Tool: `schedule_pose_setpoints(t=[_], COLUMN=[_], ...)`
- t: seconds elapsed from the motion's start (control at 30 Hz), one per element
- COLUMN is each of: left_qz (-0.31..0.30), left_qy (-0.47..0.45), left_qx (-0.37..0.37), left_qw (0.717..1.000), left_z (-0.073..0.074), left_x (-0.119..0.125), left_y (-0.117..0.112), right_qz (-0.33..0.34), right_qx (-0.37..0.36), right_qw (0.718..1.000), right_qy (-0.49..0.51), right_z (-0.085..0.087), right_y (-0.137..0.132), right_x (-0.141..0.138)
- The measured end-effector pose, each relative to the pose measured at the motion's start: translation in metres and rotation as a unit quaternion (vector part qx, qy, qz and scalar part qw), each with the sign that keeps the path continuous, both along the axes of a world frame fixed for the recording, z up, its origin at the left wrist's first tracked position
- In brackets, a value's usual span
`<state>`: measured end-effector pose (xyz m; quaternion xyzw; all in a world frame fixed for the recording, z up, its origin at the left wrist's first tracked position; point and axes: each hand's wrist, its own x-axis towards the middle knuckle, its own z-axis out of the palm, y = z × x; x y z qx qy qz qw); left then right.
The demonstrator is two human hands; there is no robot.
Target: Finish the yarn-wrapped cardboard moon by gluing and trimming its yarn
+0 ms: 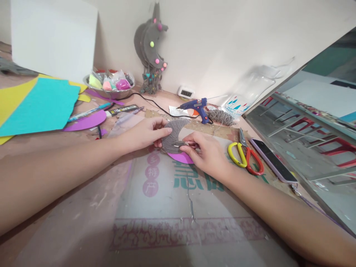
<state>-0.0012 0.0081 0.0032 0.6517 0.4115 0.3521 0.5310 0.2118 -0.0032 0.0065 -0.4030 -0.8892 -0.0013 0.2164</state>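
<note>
A crescent-like piece (169,142) sits between the hands, its visible face mostly covered in grey cord (175,132); the purple part (180,158) beside the right hand (193,146) is bare, so covering looks well along. The left hand (158,133) pinches its outer edge; the right grips a small metal tool (180,143) pointing left. The hollow faces right, long axis seemingly running away.

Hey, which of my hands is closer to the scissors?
Right. Your right hand is left of the scissors, with a gap between; your left hand is farther off, gripping the grey piece's left edge.
</note>
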Motion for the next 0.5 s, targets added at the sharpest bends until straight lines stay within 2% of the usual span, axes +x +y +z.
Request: schedule_pose_setpoints(t=[0.13, 0.37, 0.5], left_qz=[0.001, 0.011, -0.005], left_qy=[0.001, -0.049, -0.101], left_qx=[-0.009, -0.038, -0.037], left_qw=[1.0, 0.998, 0.994], left_z=[0.0, 0.002, -0.001], left_x=[0.0, 0.0, -0.001], left_y=[0.0, -0.001, 0.0], right_qz=[-0.002, -0.026, -0.002], right_qx=[-0.017, -0.089, -0.071], right_qw=[1.0, 0.983, 0.985], right_qy=[0.016, 0.159, 0.158], right_z=[0.0, -0.01, -0.01], right_y=[0.0, 0.01, 0.013], right_x=[0.001, 0.01, 0.014])
